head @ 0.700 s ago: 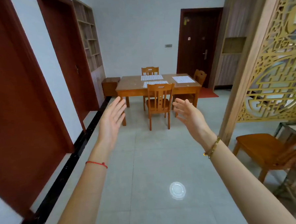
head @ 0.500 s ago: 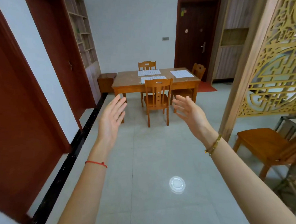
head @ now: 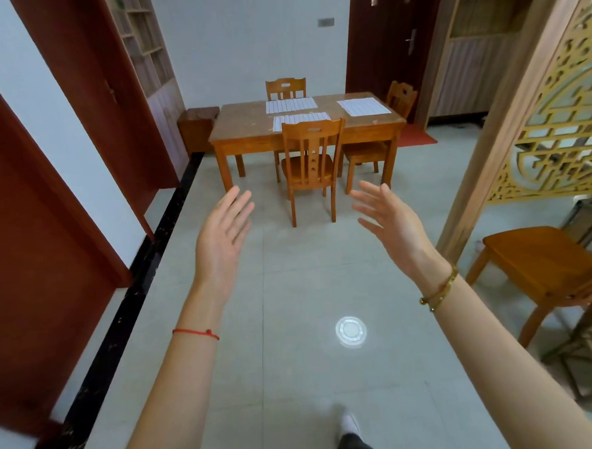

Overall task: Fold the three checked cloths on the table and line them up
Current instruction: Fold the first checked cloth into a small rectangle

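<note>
Holding left hand [head: 221, 235] and right hand [head: 388, 219] out, both empty, fingers loosely spread, probably readying for folding. Both hanging well short of worktop [head: 241, 124]. Three checked cloths [head: 291, 105] lying flat, unfolded on worktop, white with fine grid. Chair [head: 313, 154] at worktop's near edge hiding part of one.

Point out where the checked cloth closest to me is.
Head view: the nearest checked cloth lies flat near the front edge of the table, just behind the front chair; the second cloth lies beyond it, the third cloth to its right.
</note>
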`<state>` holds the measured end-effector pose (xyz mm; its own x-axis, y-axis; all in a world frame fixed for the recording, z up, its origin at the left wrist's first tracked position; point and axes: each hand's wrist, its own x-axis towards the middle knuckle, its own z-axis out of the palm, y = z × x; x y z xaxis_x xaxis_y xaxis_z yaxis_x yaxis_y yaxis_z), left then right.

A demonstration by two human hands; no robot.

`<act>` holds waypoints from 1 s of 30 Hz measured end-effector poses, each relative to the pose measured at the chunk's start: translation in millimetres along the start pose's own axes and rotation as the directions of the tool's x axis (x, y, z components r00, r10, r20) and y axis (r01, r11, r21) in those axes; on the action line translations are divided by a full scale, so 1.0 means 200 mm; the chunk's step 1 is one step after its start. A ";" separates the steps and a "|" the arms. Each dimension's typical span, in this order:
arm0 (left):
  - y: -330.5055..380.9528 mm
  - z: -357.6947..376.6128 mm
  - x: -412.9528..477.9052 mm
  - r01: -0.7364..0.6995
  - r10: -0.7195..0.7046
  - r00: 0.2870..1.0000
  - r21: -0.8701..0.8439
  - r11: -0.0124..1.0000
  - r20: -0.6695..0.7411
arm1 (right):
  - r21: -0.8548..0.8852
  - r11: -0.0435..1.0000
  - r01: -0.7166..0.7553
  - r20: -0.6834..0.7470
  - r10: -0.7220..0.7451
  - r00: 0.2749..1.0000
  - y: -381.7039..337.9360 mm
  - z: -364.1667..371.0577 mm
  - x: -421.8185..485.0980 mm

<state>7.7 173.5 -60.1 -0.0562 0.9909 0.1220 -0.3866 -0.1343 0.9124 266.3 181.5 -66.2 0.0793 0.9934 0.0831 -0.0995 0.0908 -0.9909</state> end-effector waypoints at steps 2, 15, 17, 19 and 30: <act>-0.04 0.01 0.09 0.011 -0.011 1.000 -0.002 1.000 -0.009 | 0.003 1.000 -0.007 -0.004 0.007 1.000 0.04 -0.01 0.09; -0.27 0.26 0.88 0.002 -0.003 0.999 -0.017 1.000 -0.052 | -0.036 0.998 -0.046 0.011 0.047 0.999 0.09 -0.21 0.94; -0.31 0.29 1.00 -0.002 0.001 0.998 -0.024 1.000 -0.063 | -0.035 0.999 -0.039 0.028 0.040 0.999 0.10 -0.23 1.08; -0.34 0.29 1.10 -0.008 0.006 0.998 -0.022 1.000 -0.068 | -0.021 0.999 -0.030 0.038 0.031 0.999 0.12 -0.25 1.21; -0.53 0.26 1.70 0.025 -0.028 0.991 -0.022 0.999 -0.133 | 0.019 0.997 -0.075 0.059 0.074 0.996 0.33 -0.24 1.88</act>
<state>77.9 525.6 -94.3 -0.1677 0.9849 0.0434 -0.4083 -0.1094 0.9063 337.8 557.5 -106.2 0.0126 0.9998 0.0162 -0.1244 0.0176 -0.9921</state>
